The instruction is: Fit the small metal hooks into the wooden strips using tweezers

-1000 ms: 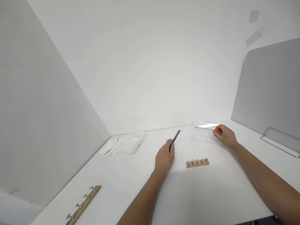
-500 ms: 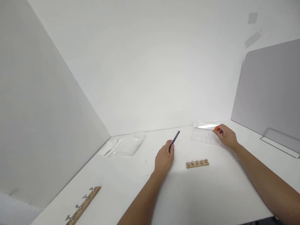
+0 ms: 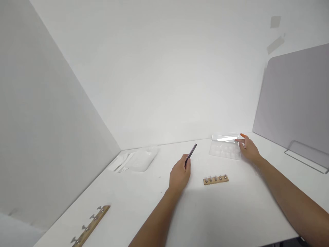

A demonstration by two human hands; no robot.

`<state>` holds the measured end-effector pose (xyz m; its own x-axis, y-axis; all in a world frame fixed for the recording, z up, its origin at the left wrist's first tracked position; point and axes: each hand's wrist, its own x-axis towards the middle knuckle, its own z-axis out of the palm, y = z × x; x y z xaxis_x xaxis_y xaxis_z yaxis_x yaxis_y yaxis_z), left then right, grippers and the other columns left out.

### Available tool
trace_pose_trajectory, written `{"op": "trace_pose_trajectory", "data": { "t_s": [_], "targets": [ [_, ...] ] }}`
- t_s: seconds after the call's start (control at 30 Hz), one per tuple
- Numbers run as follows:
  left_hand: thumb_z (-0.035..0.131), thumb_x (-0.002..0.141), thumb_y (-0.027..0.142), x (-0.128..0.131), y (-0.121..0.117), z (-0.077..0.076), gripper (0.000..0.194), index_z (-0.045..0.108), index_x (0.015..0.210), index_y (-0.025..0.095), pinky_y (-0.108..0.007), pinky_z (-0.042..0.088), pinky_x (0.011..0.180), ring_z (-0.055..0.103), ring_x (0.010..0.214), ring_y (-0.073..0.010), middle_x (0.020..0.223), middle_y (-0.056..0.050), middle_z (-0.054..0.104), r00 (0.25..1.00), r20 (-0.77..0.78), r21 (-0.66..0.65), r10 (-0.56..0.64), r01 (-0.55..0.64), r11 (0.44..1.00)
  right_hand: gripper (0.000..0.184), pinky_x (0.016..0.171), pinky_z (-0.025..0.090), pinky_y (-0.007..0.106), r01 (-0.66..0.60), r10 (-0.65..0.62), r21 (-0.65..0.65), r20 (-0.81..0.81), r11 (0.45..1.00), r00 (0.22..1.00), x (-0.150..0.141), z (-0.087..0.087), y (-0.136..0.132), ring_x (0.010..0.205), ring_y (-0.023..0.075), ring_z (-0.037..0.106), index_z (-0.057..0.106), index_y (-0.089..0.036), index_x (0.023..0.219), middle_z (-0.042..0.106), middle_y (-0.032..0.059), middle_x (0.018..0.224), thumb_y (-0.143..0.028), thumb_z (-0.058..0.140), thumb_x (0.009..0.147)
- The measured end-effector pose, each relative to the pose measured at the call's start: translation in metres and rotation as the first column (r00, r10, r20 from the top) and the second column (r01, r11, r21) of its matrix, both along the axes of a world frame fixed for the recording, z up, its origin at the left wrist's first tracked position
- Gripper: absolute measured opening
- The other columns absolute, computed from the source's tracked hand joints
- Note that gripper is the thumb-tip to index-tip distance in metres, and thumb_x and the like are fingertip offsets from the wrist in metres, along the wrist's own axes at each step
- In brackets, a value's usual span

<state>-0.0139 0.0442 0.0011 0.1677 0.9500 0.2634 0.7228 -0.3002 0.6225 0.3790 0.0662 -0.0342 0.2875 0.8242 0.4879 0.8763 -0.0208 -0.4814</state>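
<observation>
In the head view my left hand is closed round a slim dark flat object, which looks like a phone seen nearly edge-on. My right hand is at the right edge of a clear plastic compartment case, one finger stretched out over it. A small orange object sticks up at the fingers of that hand; its kind is too small to make out. Between my arms lies a short wooden strip with a row of several metal fasteners standing in it.
A longer wooden strip with several wing-shaped metal screws lies front left. Clear plastic packaging rests by the back wall. At right are a grey panel and a metal wire frame. The white table's front edge shows at lower right.
The orange object has shifted from my right fingertips to above the hand, and one finger now stretches over the clear case. My left hand keeps its hold, almost unmoved.
</observation>
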Motion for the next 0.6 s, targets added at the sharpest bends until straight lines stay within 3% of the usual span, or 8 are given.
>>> {"op": "trace_pose_trajectory", "data": {
  "t_s": [0.17,0.6],
  "targets": [
    [0.037,0.106,0.034,0.0,0.0,0.001,0.02,0.056,0.107,0.029,-0.025,0.038,0.059,0.061,0.07,-0.0183,0.079,0.002,0.063,1.0,-0.001,-0.001,-0.002,0.002,1.0,0.043,0.103,0.049,0.049,-0.028,0.028,-0.053,0.011,0.998,1.0,0.003,-0.005,0.004,0.135,0.0309,0.054,0.042,-0.021,0.14,0.073,0.0066,0.131,-0.031,0.042,0.098],
    [0.037,0.106,0.033,0.0,0.0,0.001,0.02,0.056,0.106,0.027,-0.025,0.038,0.059,0.061,0.07,-0.0182,0.079,0.001,0.063,1.0,-0.007,0.001,-0.004,0.004,1.0,0.046,0.105,0.048,0.051,-0.047,0.048,-0.051,0.016,0.998,0.999,0.008,-0.012,0.008,0.131,0.0324,0.057,0.043,-0.02,0.142,0.074,0.008,0.129,-0.035,0.043,0.099]
  ]
}}
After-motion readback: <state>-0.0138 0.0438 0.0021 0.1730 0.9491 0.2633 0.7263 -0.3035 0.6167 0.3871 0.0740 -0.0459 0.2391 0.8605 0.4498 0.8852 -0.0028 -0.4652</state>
